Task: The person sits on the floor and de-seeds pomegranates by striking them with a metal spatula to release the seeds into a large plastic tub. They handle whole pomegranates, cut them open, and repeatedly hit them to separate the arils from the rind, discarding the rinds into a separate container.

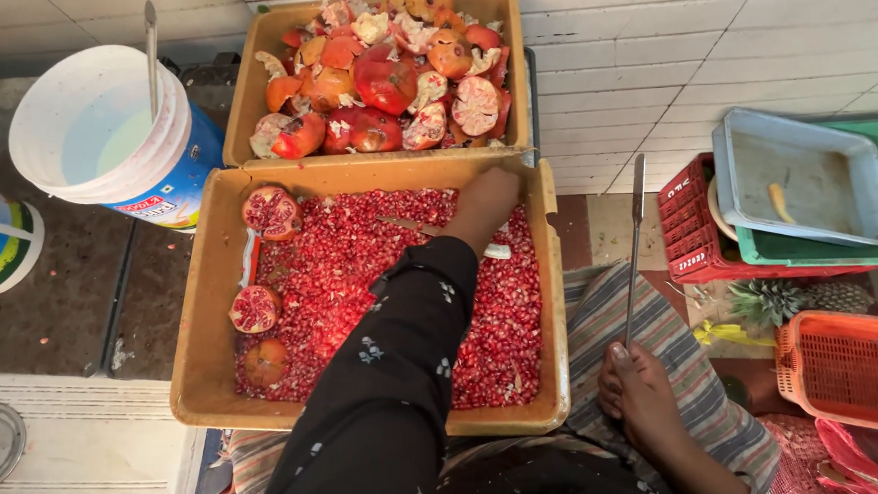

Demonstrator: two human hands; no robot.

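A wide tan plastic tray (202, 320) with rounded corners lies nearest the person, its floor covered by a grainy, glistening bed of red pomegranate seeds (345, 272). Three cut pomegranate pieces sit along its left side — a seed-faced half (272, 212) at the top, another half (255, 309) lower, and a smooth-skinned piece (266, 361) below that. Behind it, touching its far rim, a second tan tray (250, 81) is heaped with emptied pomegranate peels (385, 74), leathery orange-red outside and pale and pitted within.

The left hand (487, 202), in a dark dotted sleeve, reaches across the seed bed to the far right corner of the near tray, fingers curled down onto the seeds by the rim; whether it grasps anything cannot be told. The right hand (639, 392) rests on a striped cloth (686, 364) at the lap, closed around the handle of a long, thin steel knife (635, 247) whose blade points away — well apart from the seeds, outside the tray's right wall.

To the left stands a white plastic bucket (81, 100).
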